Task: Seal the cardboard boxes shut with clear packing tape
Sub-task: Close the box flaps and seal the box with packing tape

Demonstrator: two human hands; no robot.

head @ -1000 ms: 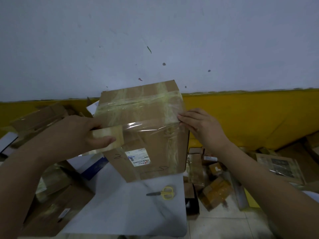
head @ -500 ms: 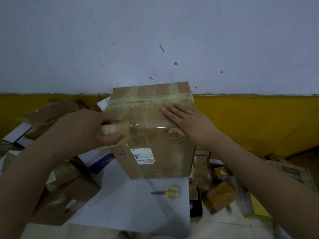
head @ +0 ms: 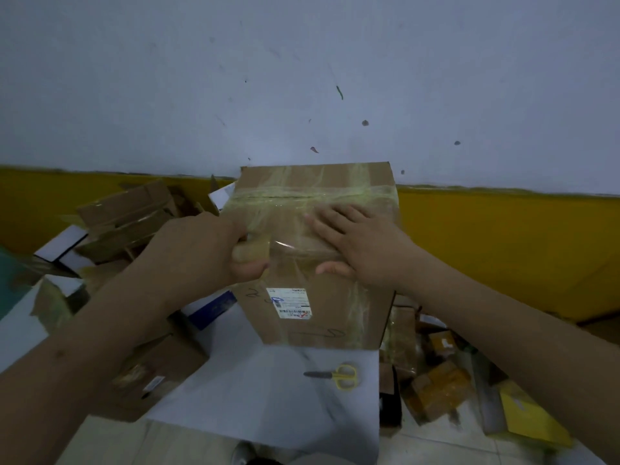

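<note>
A brown cardboard box [head: 322,323] with a white shipping label stands on a white table [head: 268,407], its top flaps crossed by yellowish clear tape. My left hand [head: 198,253] grips a roll of clear packing tape [head: 256,251] against the box's upper left side. A strip of tape runs from the roll across the box front. My right hand [head: 362,246] lies flat with fingers spread on the upper front of the box, over the strip, thumb below it.
Yellow-handled scissors [head: 339,375] lie on the table in front of the box. Opened and flattened cardboard boxes [head: 131,213] pile up at the left. Small taped parcels [head: 439,391] cover the floor at the right. A wall, white above and yellow below, stands right behind.
My right hand slid left from the box's right edge onto its front and now lies flat there. My left hand brought the roll closer to the box, shortening the loose strip.
</note>
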